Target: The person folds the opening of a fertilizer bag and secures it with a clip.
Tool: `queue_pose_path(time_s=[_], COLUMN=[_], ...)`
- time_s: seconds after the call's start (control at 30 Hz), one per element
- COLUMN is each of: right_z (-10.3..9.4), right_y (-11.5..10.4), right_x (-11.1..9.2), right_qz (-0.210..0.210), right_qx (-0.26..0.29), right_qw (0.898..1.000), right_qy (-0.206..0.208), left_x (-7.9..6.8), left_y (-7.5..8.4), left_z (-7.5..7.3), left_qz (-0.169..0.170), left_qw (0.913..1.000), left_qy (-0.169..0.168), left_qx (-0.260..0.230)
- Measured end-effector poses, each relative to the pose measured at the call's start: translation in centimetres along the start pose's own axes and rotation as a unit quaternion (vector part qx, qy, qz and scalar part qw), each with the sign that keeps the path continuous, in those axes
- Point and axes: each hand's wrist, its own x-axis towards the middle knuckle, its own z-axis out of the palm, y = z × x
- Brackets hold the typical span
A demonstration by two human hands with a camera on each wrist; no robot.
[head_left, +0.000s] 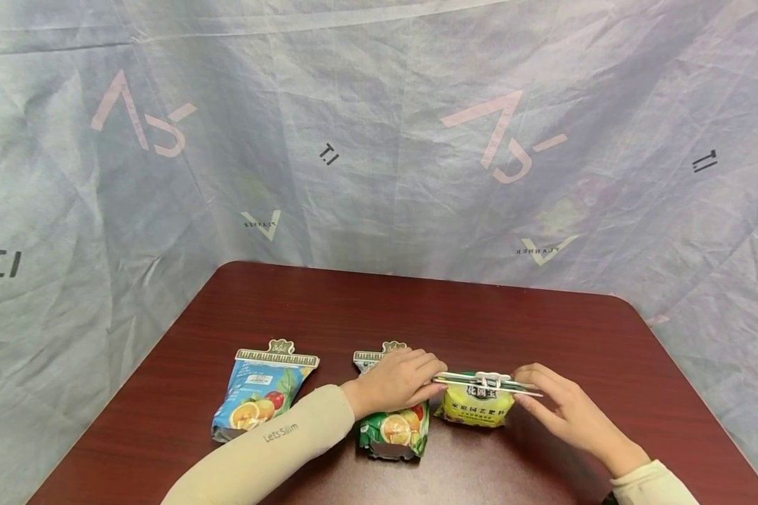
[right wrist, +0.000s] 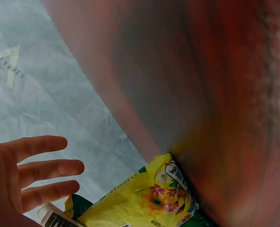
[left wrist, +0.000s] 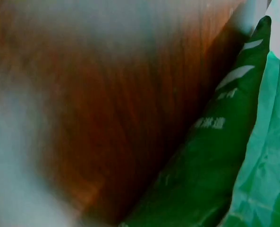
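Note:
A yellow bag (head_left: 476,410) with dark print stands on the table, its folded top under a long, pale bag clip (head_left: 489,381). My left hand (head_left: 399,379) pinches the left end of this clip, thumb below and fingers above. At the other end my right hand (head_left: 565,407) holds the clip between thumb and fingertips. In the right wrist view three fingers (right wrist: 50,168) stretch out straight beside the clip's end (right wrist: 55,217), above the flowered yellow bag (right wrist: 144,198). My left hand and forearm partly cover a green bag (head_left: 394,429) with fruit pictures.
To the left lies a blue fruit bag (head_left: 262,393) with a ruler-patterned clip (head_left: 278,356) across its top. A similar clip (head_left: 369,356) tops the green bag. The dark red table (head_left: 417,301) ends at a printed grey cloth (head_left: 379,140).

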Motion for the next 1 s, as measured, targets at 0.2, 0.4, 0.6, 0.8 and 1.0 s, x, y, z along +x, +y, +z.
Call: queue_pose_path(time_s=[0.2, 0.4, 0.6, 0.8, 1.0], right_z=[-0.3, 0.3, 0.8, 1.1, 1.4], right_y=[-2.0, -1.6, -0.9, -0.8, -0.3], right_x=[1.3, 0.6, -0.7, -0.9, -1.0], right_qz=[0.045, 0.095, 0.201, 0.226, 0.249], right_qx=[0.047, 0.116, 0.231, 0.375, 0.498], right_qw=[0.998, 0.989, 0.952, 0.899, 0.83], right_qy=[0.005, 0.008, -0.02, -0.032, -0.039], left_x=[-0.1, -0.1, 0.2, 0.4, 0.4], left_y=[0.0, 0.3, 0.5, 0.5, 0.4], left_z=[-0.2, -0.9, -1.0, -0.7, -0.4], left_qz=[-0.048, -0.142, -0.231, -0.274, -0.326], left_qw=[0.9945, 0.9634, 0.8999, 0.8487, 0.7824], left_qy=[-0.04, -0.103, -0.122, -0.111, -0.105], left_qx=[-0.084, -0.203, -0.349, -0.439, -0.52])
